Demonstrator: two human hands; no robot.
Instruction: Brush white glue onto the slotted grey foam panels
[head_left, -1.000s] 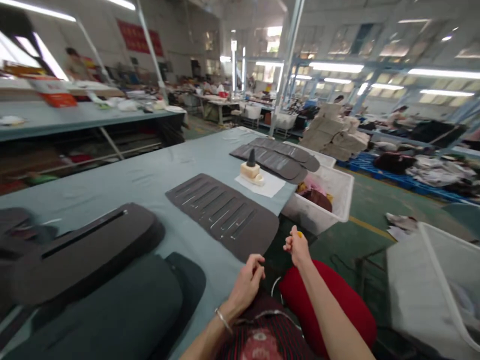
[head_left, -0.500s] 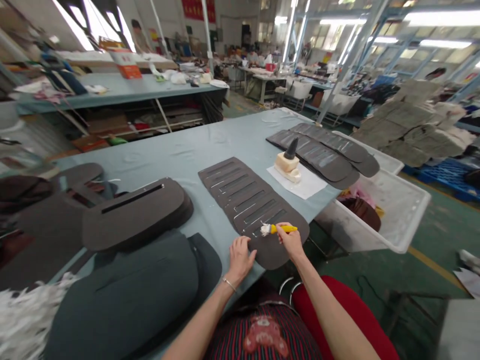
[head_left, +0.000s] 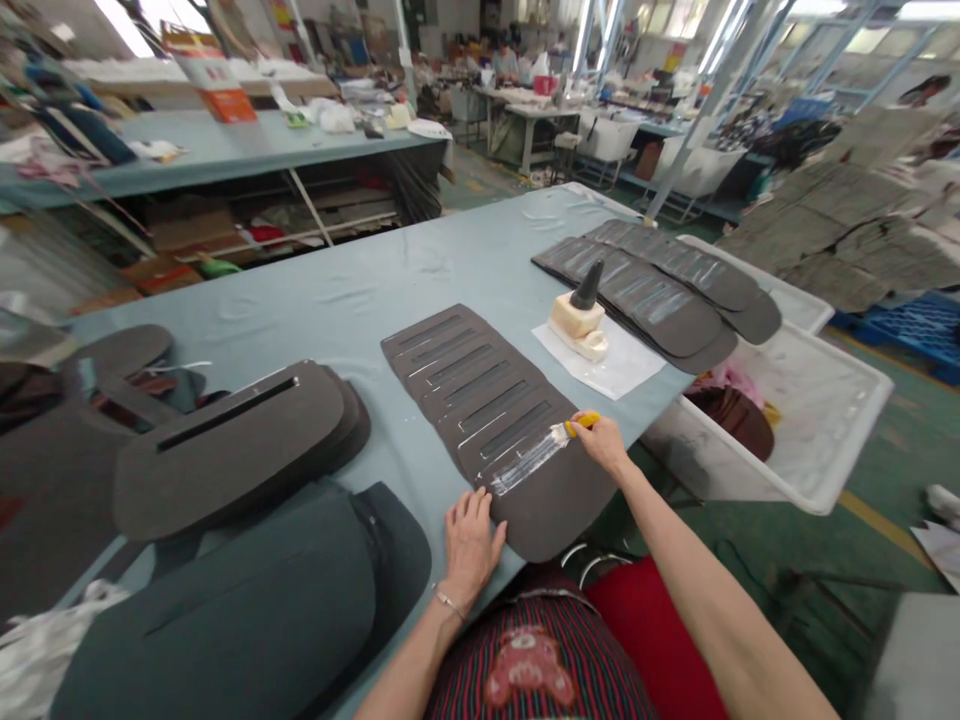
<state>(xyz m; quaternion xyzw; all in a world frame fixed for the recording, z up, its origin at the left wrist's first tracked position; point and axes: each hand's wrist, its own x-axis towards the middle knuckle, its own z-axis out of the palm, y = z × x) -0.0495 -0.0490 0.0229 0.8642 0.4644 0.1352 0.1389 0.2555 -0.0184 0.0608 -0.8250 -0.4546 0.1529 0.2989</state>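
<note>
My right hand [head_left: 601, 443] grips the yellow handle of a glue brush [head_left: 571, 428]. Its white bristles touch the right end of the nearest slot on a dark grey-brown slotted panel [head_left: 562, 500]. A wet whitish streak runs along that slot, while thin pale lines edge several slots farther up. My left hand [head_left: 474, 545] lies flat with fingers stretched over the panel's left edge. Beyond the panel, a cream glue bottle [head_left: 576, 322] with a black cone nozzle rests on a white paper sheet [head_left: 626, 375].
More slotted panels [head_left: 660, 300] lie stacked at the table's far right. On the left are single-slot dark pieces [head_left: 240, 450] and a dark green rounded stack [head_left: 247, 590]. A white plastic bin [head_left: 825, 430] stands beyond the right edge of the blue-covered table [head_left: 337, 310].
The brush has swept rightward along the nearest slot, leaving a broad wet streak. My left hand stays at the panel's left edge. The camera view has shifted slightly.
</note>
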